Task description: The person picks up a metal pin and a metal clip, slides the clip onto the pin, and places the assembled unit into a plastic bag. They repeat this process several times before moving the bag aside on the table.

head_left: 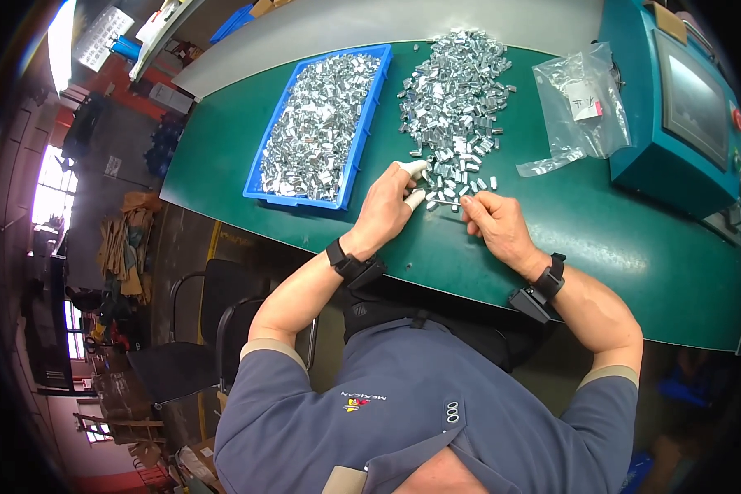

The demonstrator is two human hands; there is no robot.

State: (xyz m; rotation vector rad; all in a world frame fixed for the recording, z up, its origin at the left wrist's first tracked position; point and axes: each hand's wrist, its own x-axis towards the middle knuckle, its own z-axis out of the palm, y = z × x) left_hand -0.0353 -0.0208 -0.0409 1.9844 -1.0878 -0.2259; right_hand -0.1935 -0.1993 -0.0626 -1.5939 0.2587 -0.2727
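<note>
A green table point(601, 222) runs across the view, with a teal machine point(675, 107) standing at its far right corner. A blue tray point(362, 132), long and narrow, lies on the left part of the table, its long side running away from the person and leaning a little to the right; it is filled with small shiny metal pieces. Right of the tray sits a loose heap of metal pieces point(457, 90) — short, silvery, blocky bits lying every which way, the heap thinning out toward the hands. A clear plastic bag point(580, 107), crumpled and holding a paper slip, lies between the heap and the machine.

The left hand point(387, 210) rests at the near edge of the heap, fingers curled, with white covers on two fingertips point(416, 169) that touch the scattered pieces. The right hand point(494, 218) is just beside it, fingers bunched. Between the two hands a thin metal piece point(446, 202) lies roughly crosswise, left to right — whether either hand actually pinches it cannot be told. Both wrists wear black straps.
</note>
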